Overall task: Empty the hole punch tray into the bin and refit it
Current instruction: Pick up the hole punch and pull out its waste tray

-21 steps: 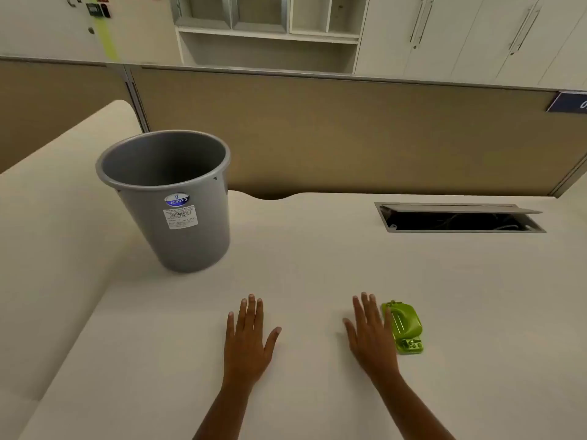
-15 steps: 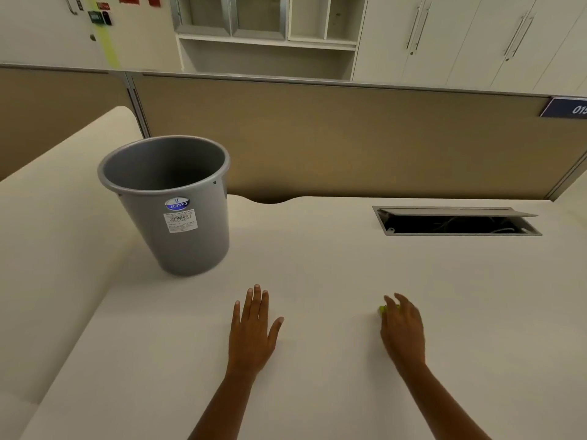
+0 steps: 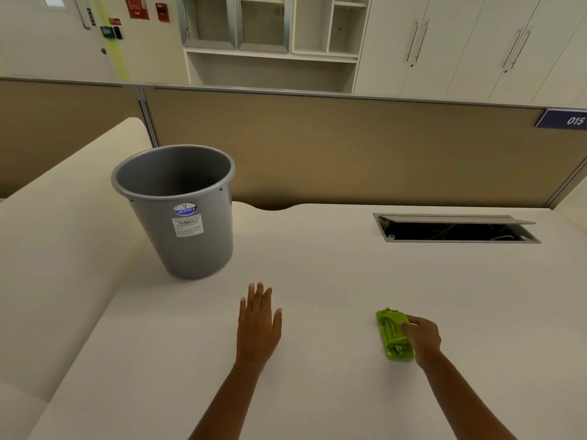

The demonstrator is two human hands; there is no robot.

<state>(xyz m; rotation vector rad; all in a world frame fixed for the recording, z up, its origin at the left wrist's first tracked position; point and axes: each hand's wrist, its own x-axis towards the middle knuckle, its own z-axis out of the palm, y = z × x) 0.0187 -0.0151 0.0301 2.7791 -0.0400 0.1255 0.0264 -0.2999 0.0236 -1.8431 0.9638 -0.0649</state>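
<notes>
One green hole punch (image 3: 394,335) lies on the worktop (image 3: 317,312), long axis near-to-far. Right hand (image 3: 422,339) touches its right side, fingers curled on it; grip unclear. Left hand (image 3: 259,322) flat, fingers together, well apart. Bin (image 3: 181,217) far left.
</notes>
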